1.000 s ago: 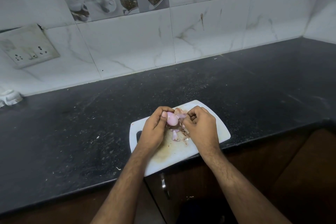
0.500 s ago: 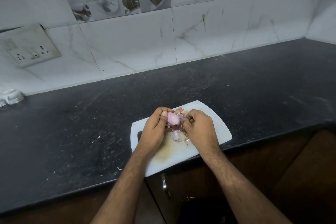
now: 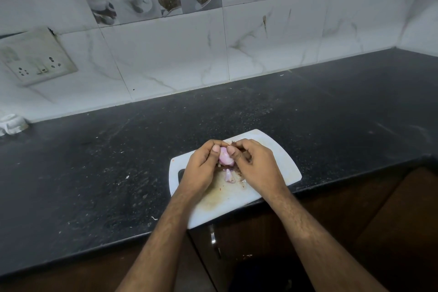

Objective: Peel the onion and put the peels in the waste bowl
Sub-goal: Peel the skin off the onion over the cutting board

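Onion (image 3: 225, 158) held just above white cutting board (image 3: 282, 156) btwn both hands, left hand (image 3: 201, 168) curled round it to steady, right hand (image 3: 254, 165) pinching at its skin to strip, loose peels (image 3: 228, 176) dropped on board below, waste bowl not in view, no legible writing or brands

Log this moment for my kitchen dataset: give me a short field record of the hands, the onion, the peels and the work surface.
left hand: holds the onion, fingers curled round it
right hand: fingertips pinch at the onion's top
onion: small, pale pink, held above the board between both hands
peels: loose pieces lying on the board under the hands
cutting board: white, stained, at the counter's front edge
counter: dark, speckled stone
waste bowl: not in view
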